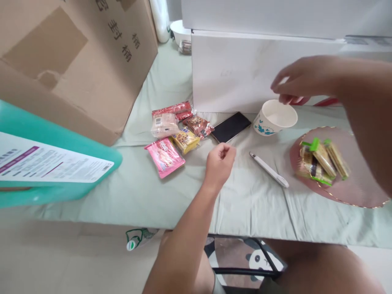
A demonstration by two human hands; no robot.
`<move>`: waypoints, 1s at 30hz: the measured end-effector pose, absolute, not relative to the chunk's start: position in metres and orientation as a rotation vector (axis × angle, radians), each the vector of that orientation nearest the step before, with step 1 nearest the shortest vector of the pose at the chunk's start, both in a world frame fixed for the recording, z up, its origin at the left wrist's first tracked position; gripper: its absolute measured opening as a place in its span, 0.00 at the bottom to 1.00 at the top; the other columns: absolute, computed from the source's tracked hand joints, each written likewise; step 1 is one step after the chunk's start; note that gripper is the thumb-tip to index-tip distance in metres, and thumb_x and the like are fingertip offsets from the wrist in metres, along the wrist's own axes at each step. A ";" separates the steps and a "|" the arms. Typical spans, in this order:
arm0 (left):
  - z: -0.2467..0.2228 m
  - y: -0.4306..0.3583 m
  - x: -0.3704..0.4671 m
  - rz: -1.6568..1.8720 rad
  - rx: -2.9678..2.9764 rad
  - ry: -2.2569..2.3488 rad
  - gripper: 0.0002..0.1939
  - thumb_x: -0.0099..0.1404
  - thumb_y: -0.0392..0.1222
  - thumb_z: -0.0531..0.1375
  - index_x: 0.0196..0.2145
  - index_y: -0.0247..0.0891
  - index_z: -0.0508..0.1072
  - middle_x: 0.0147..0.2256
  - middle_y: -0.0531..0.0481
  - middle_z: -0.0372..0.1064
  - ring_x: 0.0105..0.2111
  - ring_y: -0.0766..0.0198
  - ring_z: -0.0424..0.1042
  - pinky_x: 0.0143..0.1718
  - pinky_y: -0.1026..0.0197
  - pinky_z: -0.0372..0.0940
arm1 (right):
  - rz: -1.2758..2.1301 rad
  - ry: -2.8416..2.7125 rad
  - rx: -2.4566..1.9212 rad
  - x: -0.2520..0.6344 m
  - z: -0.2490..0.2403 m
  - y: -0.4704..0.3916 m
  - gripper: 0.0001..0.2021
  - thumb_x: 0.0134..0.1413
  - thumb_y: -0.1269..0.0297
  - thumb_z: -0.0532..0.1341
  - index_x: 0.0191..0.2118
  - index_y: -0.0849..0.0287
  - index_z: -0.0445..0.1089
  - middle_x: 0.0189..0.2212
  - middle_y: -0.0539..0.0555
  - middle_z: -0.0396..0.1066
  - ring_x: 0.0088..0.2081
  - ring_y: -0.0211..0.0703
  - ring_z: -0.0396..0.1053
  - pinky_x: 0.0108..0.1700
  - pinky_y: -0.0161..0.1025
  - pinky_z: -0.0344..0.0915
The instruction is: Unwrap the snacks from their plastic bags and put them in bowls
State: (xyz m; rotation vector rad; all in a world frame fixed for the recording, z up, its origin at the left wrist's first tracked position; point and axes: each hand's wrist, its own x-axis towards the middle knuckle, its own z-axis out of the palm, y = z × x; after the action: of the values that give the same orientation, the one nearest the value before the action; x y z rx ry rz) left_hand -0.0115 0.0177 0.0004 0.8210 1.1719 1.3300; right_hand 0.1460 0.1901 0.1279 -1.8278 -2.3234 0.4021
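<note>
My left hand [220,163] is curled into a loose fist above the cloth, with nothing visible in it. A black phone [232,127] lies just beyond it, and a white peeler-like tool with a slim handle [269,170] lies to its right. Over the white paper cup with blue leaf prints [275,118], my right hand [303,81] hangs with thumb and forefinger bent together. A gap shows inside that ring of fingers, and I see no object there. Left of the phone sit a pink snack packet [165,157], a yellow packet [186,140] and several other wrapped snacks.
A pink gold-rimmed plate [364,185] at right bears several green-ended wrapped bars [324,159]. White boxes [232,73] stand behind. A cardboard box [76,73] and a teal jug [101,157] take up the left. The table's front edge runs above my legs.
</note>
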 end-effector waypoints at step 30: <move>-0.003 0.014 0.018 1.146 0.620 0.995 0.31 0.50 0.47 0.70 0.52 0.46 0.69 0.50 0.47 0.74 0.41 0.58 0.75 0.32 0.63 0.72 | 0.195 -2.032 -1.656 0.210 -0.025 -0.017 0.17 0.60 0.64 0.56 0.54 0.59 0.67 0.52 0.67 0.71 0.54 0.63 0.68 0.55 0.59 0.65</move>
State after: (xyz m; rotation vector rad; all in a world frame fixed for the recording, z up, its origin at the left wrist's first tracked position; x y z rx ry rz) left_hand 0.0184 0.0145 -0.0028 0.6198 0.9950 1.1456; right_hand 0.2096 -0.0166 -0.0251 -1.6564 -2.0319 0.1948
